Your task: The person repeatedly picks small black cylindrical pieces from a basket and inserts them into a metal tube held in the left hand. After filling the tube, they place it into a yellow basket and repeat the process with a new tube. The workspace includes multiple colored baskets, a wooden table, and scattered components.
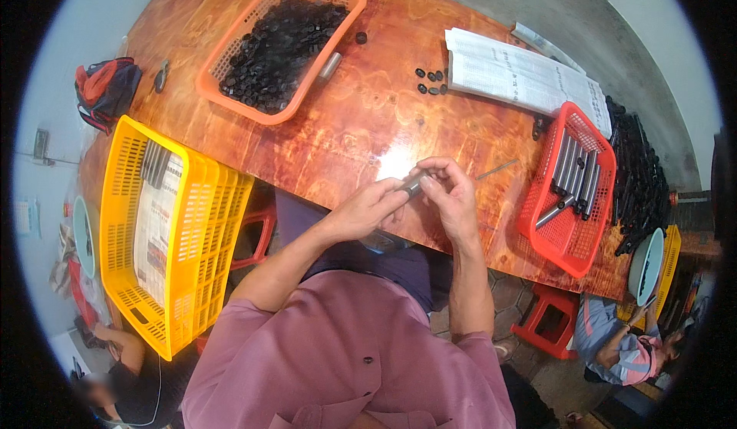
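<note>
In front of my chest, over the table's near edge, a short grey metal tube (413, 186) is held between my two hands. My left hand (370, 208) is closed round its lower part, fingers wrapped from the left. At the upper end, the thumb and forefinger of my right hand (451, 195) pinch the tube. Whether a small part sits in that fingertip grip is hidden. A thin rod (497, 169) lies on the table to the right of my right hand.
An orange basket (206, 83) of black caps stands far left, with a metal tube (331, 66) beside it. Several loose caps (431, 76) lie near printed paper (522, 72). On the right, a red basket (530, 225) holds tubes. A yellow crate (184, 275) stands left. People sit at both sides.
</note>
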Demonstrator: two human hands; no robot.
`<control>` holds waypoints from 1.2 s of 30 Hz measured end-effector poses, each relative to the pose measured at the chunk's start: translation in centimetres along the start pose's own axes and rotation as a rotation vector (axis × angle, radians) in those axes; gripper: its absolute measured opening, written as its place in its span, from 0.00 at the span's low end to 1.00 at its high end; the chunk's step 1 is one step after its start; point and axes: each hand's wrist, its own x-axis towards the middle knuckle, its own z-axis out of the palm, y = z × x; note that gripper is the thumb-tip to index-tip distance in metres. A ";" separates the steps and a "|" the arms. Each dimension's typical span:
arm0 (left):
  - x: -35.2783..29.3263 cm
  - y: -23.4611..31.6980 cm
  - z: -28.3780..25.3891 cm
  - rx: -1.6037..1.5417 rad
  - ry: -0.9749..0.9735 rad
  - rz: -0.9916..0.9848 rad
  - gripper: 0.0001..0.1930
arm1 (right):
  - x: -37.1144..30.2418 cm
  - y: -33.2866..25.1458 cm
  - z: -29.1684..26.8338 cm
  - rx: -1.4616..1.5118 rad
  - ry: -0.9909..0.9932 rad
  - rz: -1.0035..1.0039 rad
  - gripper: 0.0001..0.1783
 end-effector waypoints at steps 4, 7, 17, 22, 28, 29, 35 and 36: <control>0.0 0.3 -0.8 0.169 -0.024 0.058 0.20 | 0.3 0.4 -0.2 0.019 -0.007 -0.034 0.13; 1.1 -0.7 -1.6 0.517 0.097 0.507 0.19 | 0.7 0.0 -0.2 -0.042 -0.004 -0.038 0.13; 2.8 0.6 -3.8 1.307 0.323 0.749 0.25 | 2.8 1.1 -0.8 -0.441 0.078 0.003 0.12; 3.0 0.1 -4.6 1.374 0.268 0.763 0.25 | 3.1 2.4 -0.5 -0.513 0.098 -0.105 0.12; 2.4 0.5 -4.2 1.071 0.195 0.558 0.21 | 3.2 2.2 -0.5 -0.444 0.106 -0.109 0.09; 2.1 0.9 -3.9 0.941 0.170 0.478 0.20 | 3.1 1.6 -0.4 -0.382 0.106 -0.063 0.09; 1.9 0.8 -3.2 0.245 -0.023 0.120 0.17 | 3.1 0.6 -0.2 -0.318 0.105 -0.007 0.08; 1.8 1.1 -3.3 0.037 -0.114 -0.101 0.17 | 3.1 0.6 -0.2 -0.313 0.113 0.009 0.08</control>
